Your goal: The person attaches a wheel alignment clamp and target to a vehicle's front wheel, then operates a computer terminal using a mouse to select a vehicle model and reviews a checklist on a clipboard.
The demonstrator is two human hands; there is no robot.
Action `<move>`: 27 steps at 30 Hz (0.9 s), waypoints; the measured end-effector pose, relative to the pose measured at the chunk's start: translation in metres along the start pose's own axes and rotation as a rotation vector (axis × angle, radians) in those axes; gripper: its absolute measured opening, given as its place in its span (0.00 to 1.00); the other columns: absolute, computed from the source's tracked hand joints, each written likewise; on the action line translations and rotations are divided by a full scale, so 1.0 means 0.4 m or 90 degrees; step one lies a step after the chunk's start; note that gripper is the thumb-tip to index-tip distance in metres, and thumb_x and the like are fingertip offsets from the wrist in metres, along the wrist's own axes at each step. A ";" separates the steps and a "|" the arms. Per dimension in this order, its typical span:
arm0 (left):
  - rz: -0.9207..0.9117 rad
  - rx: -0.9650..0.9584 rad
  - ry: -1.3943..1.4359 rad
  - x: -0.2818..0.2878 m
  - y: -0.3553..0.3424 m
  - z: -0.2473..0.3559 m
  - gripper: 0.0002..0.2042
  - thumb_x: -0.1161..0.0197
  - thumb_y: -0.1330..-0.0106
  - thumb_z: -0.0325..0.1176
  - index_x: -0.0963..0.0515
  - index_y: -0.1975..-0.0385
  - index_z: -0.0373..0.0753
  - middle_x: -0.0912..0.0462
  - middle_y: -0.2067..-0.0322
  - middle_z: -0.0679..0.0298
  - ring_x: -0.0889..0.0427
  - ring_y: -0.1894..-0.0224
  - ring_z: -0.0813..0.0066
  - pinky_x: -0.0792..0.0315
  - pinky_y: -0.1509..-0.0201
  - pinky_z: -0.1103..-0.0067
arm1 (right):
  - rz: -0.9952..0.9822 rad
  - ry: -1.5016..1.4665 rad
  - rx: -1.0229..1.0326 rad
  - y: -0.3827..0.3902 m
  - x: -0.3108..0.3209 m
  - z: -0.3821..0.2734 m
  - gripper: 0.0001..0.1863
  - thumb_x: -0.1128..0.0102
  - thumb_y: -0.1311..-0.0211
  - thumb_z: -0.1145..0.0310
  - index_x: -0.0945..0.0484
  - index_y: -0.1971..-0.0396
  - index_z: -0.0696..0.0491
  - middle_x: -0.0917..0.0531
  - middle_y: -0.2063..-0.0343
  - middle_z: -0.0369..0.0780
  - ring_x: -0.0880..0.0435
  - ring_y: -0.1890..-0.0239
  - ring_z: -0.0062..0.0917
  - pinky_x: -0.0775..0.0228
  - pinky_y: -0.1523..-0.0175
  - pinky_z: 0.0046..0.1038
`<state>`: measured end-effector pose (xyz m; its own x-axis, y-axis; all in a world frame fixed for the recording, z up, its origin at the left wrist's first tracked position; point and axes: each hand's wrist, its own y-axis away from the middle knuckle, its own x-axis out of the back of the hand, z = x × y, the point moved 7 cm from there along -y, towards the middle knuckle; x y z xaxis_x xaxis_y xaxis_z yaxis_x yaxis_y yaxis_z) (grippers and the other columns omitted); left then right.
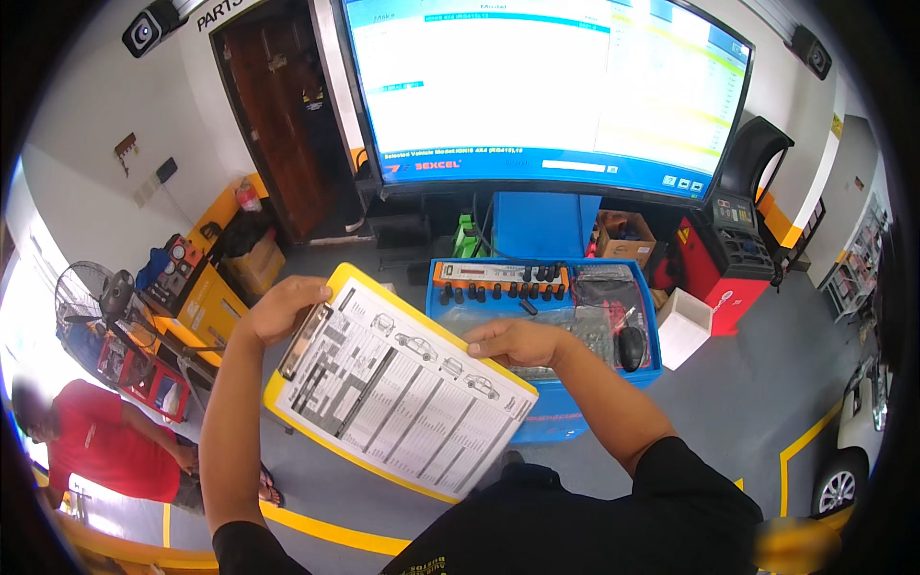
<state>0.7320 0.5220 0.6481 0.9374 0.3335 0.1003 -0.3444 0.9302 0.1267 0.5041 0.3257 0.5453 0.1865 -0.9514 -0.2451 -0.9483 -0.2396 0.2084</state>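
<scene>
Both my hands hold a yellow clipboard in front of my body, turned so that its metal clip is at the left. A printed form with small car drawings and columns of text lies on it. My left hand grips the top left corner beside the clip. My right hand pinches the far edge, thumb on top of the paper; its other fingers are mostly hidden. Beyond the clipboard, a blue tray holds an orange-framed device, a row of black knob-like parts and a black computer mouse.
A large lit screen stands over the blue cabinet. At the right are a red machine, a white box and a white car. A person in a red shirt is at the left, near a fan and yellow cabinet.
</scene>
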 end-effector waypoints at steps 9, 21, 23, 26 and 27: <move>-0.235 -0.100 0.322 0.012 0.119 -0.024 0.46 0.57 0.29 0.68 0.50 0.26 0.32 0.25 0.42 0.35 0.19 0.43 0.50 0.24 0.40 0.64 | 0.046 -0.275 0.090 -0.006 0.005 0.136 0.22 0.40 0.32 0.65 0.24 0.46 0.66 0.16 0.52 0.48 0.14 0.52 0.33 0.22 0.45 0.34; 0.270 -0.242 0.425 -0.263 0.245 -0.313 0.40 0.52 0.29 0.64 0.40 0.30 0.34 0.28 0.36 0.54 0.29 0.34 0.60 0.34 0.31 0.65 | 0.224 -0.351 0.243 0.016 -0.001 0.158 0.22 0.47 0.27 0.67 0.29 0.40 0.66 0.16 0.50 0.49 0.13 0.51 0.30 0.20 0.44 0.32; 0.296 -0.238 0.405 -0.263 0.261 -0.328 0.39 0.51 0.28 0.62 0.39 0.31 0.34 0.28 0.36 0.54 0.28 0.35 0.61 0.33 0.32 0.66 | 0.200 -0.357 0.240 0.010 -0.020 0.158 0.22 0.47 0.27 0.67 0.29 0.40 0.66 0.16 0.50 0.49 0.14 0.51 0.30 0.20 0.44 0.32; 0.317 -0.240 0.400 -0.253 0.283 -0.335 0.35 0.50 0.26 0.58 0.39 0.31 0.33 0.27 0.37 0.55 0.26 0.37 0.62 0.32 0.33 0.68 | 0.160 -0.353 0.236 0.005 -0.029 0.157 0.21 0.47 0.26 0.67 0.29 0.41 0.66 0.17 0.49 0.48 0.14 0.50 0.30 0.21 0.43 0.32; 0.314 -0.249 0.412 -0.250 0.288 -0.334 0.34 0.49 0.25 0.55 0.39 0.31 0.32 0.26 0.38 0.55 0.25 0.38 0.63 0.32 0.33 0.68 | 0.143 -0.342 0.235 0.004 -0.033 0.158 0.21 0.47 0.26 0.67 0.28 0.42 0.66 0.17 0.49 0.48 0.14 0.50 0.30 0.21 0.43 0.31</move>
<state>0.6053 0.6165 0.5207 0.5741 0.6189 -0.5360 -0.7834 0.6056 -0.1398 0.4840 0.3502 0.4891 -0.0875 -0.7201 -0.6883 -0.9922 0.1243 -0.0039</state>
